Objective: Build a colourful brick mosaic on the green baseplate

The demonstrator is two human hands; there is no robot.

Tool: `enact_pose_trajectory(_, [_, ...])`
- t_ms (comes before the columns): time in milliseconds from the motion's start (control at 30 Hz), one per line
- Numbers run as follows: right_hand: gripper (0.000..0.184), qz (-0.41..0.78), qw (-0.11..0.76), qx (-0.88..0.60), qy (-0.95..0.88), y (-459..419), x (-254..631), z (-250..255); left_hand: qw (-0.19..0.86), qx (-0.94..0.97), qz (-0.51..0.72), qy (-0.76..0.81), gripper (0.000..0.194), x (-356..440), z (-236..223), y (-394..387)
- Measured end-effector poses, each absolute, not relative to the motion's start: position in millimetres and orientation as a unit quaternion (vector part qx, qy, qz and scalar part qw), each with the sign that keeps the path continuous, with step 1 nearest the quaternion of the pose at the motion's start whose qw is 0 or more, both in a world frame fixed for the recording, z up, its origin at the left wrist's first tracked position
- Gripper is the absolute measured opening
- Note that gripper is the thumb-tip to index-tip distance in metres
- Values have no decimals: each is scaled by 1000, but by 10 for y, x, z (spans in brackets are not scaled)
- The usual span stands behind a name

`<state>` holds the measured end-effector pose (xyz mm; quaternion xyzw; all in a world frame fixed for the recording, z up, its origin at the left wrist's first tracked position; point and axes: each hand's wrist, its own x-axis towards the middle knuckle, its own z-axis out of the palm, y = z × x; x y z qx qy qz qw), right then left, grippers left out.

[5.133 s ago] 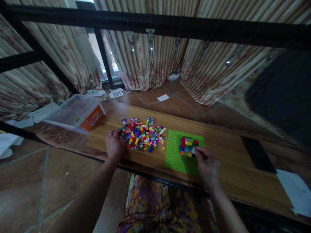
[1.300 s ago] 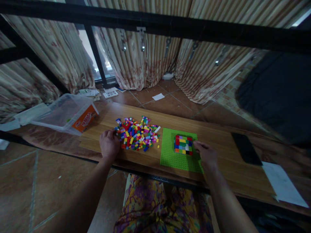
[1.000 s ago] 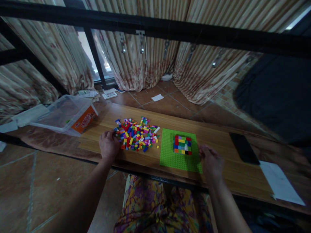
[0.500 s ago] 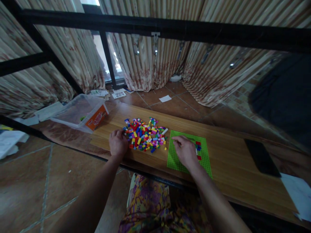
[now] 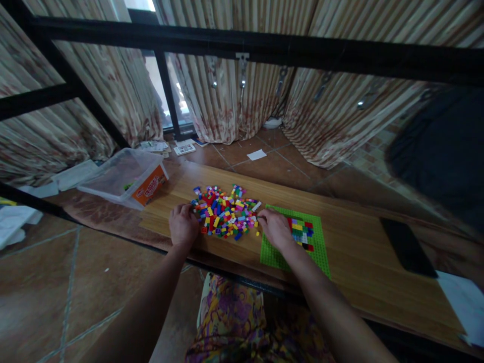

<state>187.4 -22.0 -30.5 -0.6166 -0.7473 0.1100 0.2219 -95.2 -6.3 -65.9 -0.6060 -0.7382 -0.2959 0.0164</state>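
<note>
A heap of small building bricks [image 5: 223, 212] in many colours lies on the wooden tabletop. At its left edge rests my left hand [image 5: 183, 225], fingers curled; whatever they may hold is hidden. To the right of the heap is a green studded baseplate [image 5: 270, 257]. My right hand [image 5: 275, 228] is over the plate's left part, fingertips drawn together near the heap's right side; anything between them is too small to make out. Red, blue, yellow, white and black bricks [image 5: 303, 236] sit on the plate, partly covered by my right hand.
A clear plastic box [image 5: 117, 176] with an orange label stands at the table's left end. A dark flat phone-like object [image 5: 408, 247] and white paper [image 5: 461, 302] lie on the right. A black metal rail [image 5: 264, 48] crosses in front of the curtains.
My right hand has moved left across the baseplate toward the brick heap, uncovering more bricks on the plate. My left hand has stayed at the heap's left edge.
</note>
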Motion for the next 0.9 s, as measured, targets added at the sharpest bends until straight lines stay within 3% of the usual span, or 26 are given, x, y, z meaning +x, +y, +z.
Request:
enact_pose_trajectory(200, [19,229,377,-615,-653,-670,2041,-157,17,-605,-297,-739,32,-963,-672,-54])
enact_pose_trajectory(333, [24,237,431,-648,-581,-933,2424,-221,15,-603,-295,-741,32,-961,-663,-54])
enact_pose_trajectory(567, [28,135,420,-711,-547,-1021,3032,-313,13,-606,-292,-740,33,-957,-646,-57])
enact_pose_trajectory(900, [34,52,339,-677,-651,-855,3036,-349,23,-606,-286,-742,33,-961,-661,-54])
